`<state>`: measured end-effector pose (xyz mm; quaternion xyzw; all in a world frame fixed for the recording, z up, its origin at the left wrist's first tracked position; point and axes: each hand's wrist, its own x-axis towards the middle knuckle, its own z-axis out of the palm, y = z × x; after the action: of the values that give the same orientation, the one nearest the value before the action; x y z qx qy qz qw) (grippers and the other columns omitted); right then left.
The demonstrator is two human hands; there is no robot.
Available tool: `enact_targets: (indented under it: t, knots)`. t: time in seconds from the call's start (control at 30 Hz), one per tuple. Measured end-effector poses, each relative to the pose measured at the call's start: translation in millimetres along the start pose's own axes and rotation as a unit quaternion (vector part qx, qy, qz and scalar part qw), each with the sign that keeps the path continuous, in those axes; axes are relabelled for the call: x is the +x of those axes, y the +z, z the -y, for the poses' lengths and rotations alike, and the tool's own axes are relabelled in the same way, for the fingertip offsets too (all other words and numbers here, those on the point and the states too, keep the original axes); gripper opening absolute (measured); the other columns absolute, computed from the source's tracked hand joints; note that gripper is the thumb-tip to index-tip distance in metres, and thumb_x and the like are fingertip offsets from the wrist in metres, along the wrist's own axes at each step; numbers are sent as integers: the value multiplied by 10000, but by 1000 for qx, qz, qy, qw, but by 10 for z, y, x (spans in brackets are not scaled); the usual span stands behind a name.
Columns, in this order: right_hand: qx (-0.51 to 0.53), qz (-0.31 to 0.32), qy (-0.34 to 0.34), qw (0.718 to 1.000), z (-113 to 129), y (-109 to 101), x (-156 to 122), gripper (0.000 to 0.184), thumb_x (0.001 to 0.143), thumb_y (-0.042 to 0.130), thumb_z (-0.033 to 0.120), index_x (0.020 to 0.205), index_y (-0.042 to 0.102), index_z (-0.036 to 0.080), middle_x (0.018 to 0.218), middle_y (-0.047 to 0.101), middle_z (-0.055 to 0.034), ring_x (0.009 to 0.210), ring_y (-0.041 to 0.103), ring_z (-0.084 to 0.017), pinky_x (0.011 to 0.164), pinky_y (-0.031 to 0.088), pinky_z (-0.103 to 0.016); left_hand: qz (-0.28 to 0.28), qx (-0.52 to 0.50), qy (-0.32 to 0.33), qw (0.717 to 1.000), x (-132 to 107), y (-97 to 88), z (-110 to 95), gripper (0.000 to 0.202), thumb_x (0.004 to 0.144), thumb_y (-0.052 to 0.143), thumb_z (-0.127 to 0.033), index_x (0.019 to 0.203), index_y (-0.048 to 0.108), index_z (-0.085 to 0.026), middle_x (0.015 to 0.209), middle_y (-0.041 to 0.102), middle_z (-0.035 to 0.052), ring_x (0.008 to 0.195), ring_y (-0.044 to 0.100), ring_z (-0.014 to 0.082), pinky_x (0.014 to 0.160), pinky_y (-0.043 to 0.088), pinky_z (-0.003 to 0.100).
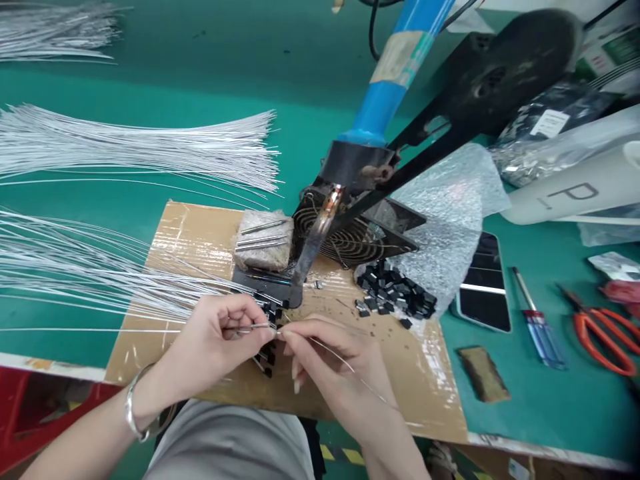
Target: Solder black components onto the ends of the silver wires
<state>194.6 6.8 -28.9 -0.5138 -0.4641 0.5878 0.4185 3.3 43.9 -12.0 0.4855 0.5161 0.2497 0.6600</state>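
My left hand (223, 337) is closed in a pinch around a white wire (100, 330) that runs in from the left. A thin silvery piece shows between its fingers. My right hand (340, 367) pinches at the same spot, fingertips almost touching the left ones. A thin, solder-like wire (345, 363) passes from its fingers across the back of the hand. What lies exactly between the fingertips is too small to make out. Just behind, wires with small black connectors (270, 310) on their ends lie partly hidden by the hands. Above them, a soldering iron (317, 237) points down, clamped in a stand.
Cardboard (405, 393) covers the work area. A wrapped block (264, 243) bears several metal rods. A fan (355, 233) stands behind the iron, and loose black connectors (395, 290) are heaped beside it. A phone (484, 283), screwdriver (540, 327) and orange-handled pliers (600, 333) lie right; wire bundles (150, 147) left.
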Motion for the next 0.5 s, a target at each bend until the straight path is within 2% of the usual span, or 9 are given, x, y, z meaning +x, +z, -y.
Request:
enact_targets:
  t: [0.13,0.23,0.4,0.5]
  knots:
    - [81,-45,27,995,48,68,-15,136,909,787,306,820,861,236,709,688,-2,482,623,-80,439,574,-167,-4,-10,3,1000,12,52,-30,184,828,718,-302,739,659,-152,610,549,-29,554,424,89,517,319,215]
    - [89,-86,51,991,59,75,-37,115,889,804,308,811,861,245,717,699,4,491,629,-85,464,596,-190,1,-17,-1,1000,8,54,-39,182,825,722,-299,732,659,-156,603,555,-32,540,424,86,512,322,214]
    - [27,-180,-21,983,-23,-41,-50,113,943,765,271,907,873,277,747,757,5,451,629,-76,465,575,-194,-4,-24,-10,1000,-11,-19,-7,170,823,740,-278,713,661,-174,581,555,-46,515,405,79,501,314,215]
    - [-27,-130,-54,990,-50,-30,-72,176,982,713,232,1027,866,304,843,781,-10,550,689,-103,528,607,-221,-7,-32,-13,999,-11,-39,4,168,831,746,-276,721,669,-175,593,570,-43,529,427,81,513,325,212]
